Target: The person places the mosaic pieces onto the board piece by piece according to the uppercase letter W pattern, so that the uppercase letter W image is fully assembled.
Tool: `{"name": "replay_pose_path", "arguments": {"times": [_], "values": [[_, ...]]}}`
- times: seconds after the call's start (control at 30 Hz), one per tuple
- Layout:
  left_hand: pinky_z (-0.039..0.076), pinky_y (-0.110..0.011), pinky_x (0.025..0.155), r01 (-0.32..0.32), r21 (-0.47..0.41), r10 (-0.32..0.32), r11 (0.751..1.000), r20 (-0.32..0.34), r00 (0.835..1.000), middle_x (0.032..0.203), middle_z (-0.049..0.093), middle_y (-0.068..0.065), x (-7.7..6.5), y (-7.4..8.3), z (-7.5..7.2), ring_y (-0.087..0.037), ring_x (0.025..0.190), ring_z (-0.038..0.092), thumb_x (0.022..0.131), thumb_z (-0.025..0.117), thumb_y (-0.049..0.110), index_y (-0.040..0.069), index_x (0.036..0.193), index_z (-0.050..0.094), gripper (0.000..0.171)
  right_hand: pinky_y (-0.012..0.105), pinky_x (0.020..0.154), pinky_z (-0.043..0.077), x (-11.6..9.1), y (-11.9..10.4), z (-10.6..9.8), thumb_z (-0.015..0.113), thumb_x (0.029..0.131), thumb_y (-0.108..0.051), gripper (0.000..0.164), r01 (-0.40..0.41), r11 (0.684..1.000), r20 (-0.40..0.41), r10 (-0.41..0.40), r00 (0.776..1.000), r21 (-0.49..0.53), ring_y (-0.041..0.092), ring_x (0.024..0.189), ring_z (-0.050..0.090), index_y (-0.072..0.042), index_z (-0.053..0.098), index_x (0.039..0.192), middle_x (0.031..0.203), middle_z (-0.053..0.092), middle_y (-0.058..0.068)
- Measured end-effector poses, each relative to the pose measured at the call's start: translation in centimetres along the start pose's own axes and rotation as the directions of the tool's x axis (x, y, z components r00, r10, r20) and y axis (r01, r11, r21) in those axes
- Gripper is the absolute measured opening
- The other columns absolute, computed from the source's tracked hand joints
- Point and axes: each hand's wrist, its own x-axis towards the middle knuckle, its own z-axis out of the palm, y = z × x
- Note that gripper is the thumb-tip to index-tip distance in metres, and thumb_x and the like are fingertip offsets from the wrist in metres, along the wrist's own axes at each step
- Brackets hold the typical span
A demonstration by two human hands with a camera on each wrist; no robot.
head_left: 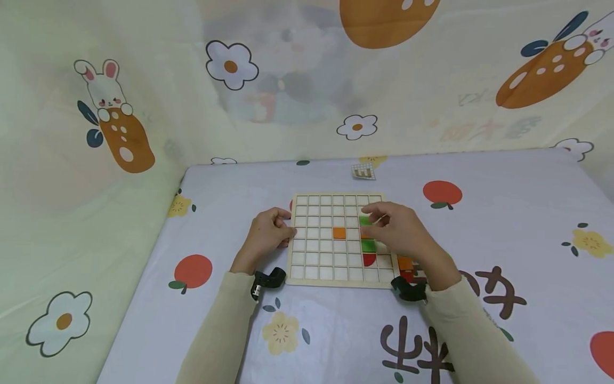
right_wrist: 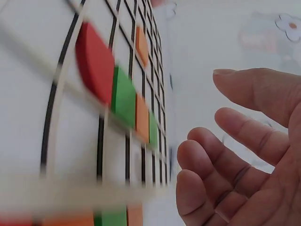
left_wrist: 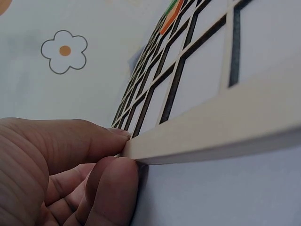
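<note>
The board [head_left: 343, 284] is pale cream wood, patterned with a grid of light lines around whitish squares. In one column the tiles run red [right_wrist: 96, 66], green [right_wrist: 123, 101], orange [right_wrist: 141, 117] and green again; a lone tile [head_left: 339, 233] is plain orange. Loose tiles [head_left: 405, 263] beside the board show orange, red and green. The lavender-white tablecloth [head_left: 336, 330] carries red fruits, yellow flowers and brown lettering. The cream backdrop [head_left: 163, 106] bears white rabbits, white-spotted brown-orange shapes and dark-outlined white flowers. Both sleeves [head_left: 216, 325] are plain beige, the wrist cameras [head_left: 271, 278] black.
</note>
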Motion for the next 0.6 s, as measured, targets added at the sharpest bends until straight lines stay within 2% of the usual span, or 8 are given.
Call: {"name": "replay_pose_path", "arguments": {"times": [0.23,0.6], "values": [[0.058,-0.026,0.059,0.013,-0.019,-0.013,1.0,-0.004,1.0,0.082,0.064,-0.008,-0.2,0.2,0.0,-0.015,0.062,0.065,0.091,0.077,0.002,0.001,0.123,0.065,0.034,0.033,0.072,0.054,-2.5,2.7,-2.2,0.076,0.094,-0.019,0.038,-0.04,0.993,-0.064,0.033,0.997,-0.108,0.029,0.096,0.062,-0.002,0.07,0.128,0.109,0.069,0.014],[0.058,-0.026,0.059,-0.002,-0.03,0.002,1.0,0.004,1.0,0.081,0.063,-0.008,-0.2,0.1,0.1,-0.015,0.062,0.064,0.09,0.077,0.001,-0.001,0.122,0.065,0.034,0.033,0.063,0.049,-5.9,6.7,-4.7,0.079,0.089,-0.019,0.037,-0.135,0.973,-0.046,0.128,0.991,-0.188,0.028,0.089,0.057,-0.001,0.073,0.121,0.098,0.062,0.01]]}}
